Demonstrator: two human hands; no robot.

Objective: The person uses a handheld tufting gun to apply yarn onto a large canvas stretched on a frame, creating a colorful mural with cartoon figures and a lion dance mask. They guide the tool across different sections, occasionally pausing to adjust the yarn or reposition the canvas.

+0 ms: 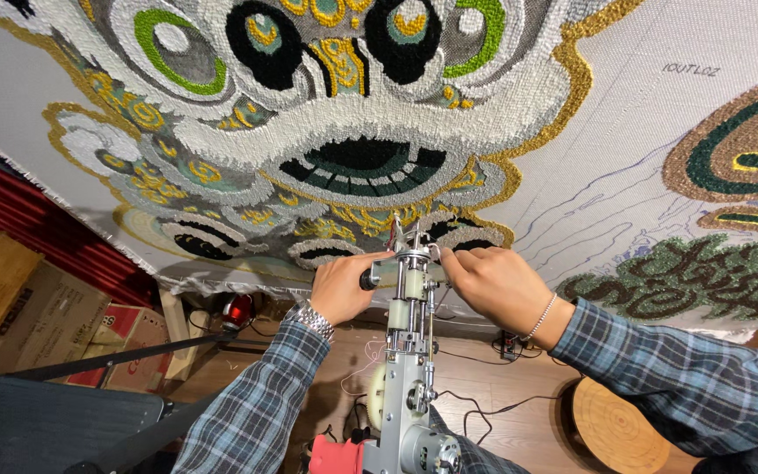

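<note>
Head view: both hands (344, 288) (493, 281) grip closed on tufting gun (410, 351).

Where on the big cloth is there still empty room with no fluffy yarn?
Bare cloth runs between the gold-edged lion face and the green-and-brown patches, marked only with thin drawn lines. It is crowded low in the middle, where the left hand and right hand grip the tufting gun against the face.

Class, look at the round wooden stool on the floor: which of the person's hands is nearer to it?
Right. The right hand grips the tufting gun above and left of the wooden stool; the left hand sits beyond the gun, farther left.
</note>
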